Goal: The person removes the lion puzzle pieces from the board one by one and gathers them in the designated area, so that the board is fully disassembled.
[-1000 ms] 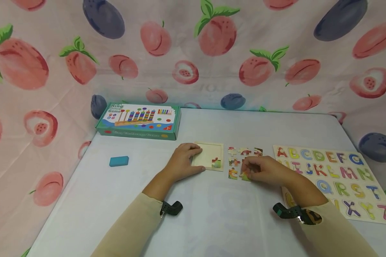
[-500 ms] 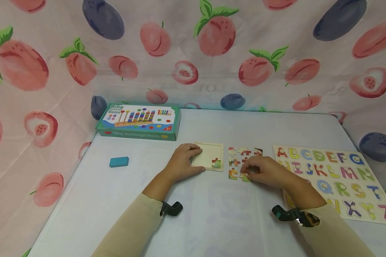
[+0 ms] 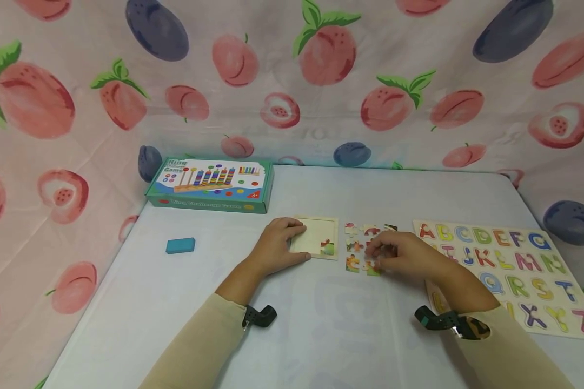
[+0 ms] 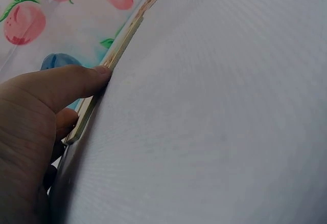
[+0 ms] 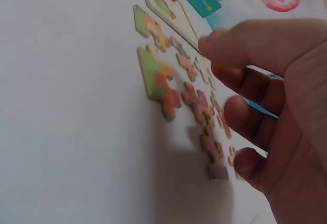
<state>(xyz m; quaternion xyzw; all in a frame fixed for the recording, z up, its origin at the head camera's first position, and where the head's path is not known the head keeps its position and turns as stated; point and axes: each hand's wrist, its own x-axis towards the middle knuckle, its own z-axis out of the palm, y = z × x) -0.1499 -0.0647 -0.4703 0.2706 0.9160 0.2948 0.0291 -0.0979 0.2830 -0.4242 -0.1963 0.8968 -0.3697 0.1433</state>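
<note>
My left hand (image 3: 274, 246) grips the small wooden puzzle tray (image 3: 313, 233) from its left side. In the left wrist view the thumb (image 4: 94, 78) presses along the near edge of the tray (image 4: 82, 121). One green and red jigsaw piece (image 3: 327, 248) lies in the tray's near right corner. Over the loose pieces to the right hovers my right hand (image 3: 409, 256), fingers loosely bent, with nothing between thumb and fingertips. A green and orange jigsaw piece (image 5: 156, 81) lies just beyond it, apart from the fingers. The hand hides part of the right-hand pieces in the head view.
Several loose jigsaw pieces (image 3: 352, 263) lie in rows right of the tray. An alphabet board (image 3: 506, 302) lies under and beyond the right forearm. A blue block (image 3: 180, 245) sits at left, and a green Ring Challenge Game box (image 3: 209, 185) stands at the back left.
My right hand has drawn up slightly from the near middle jigsaw piece, and its thumb and fingers are further apart. The left hand and the tray have stayed put.
</note>
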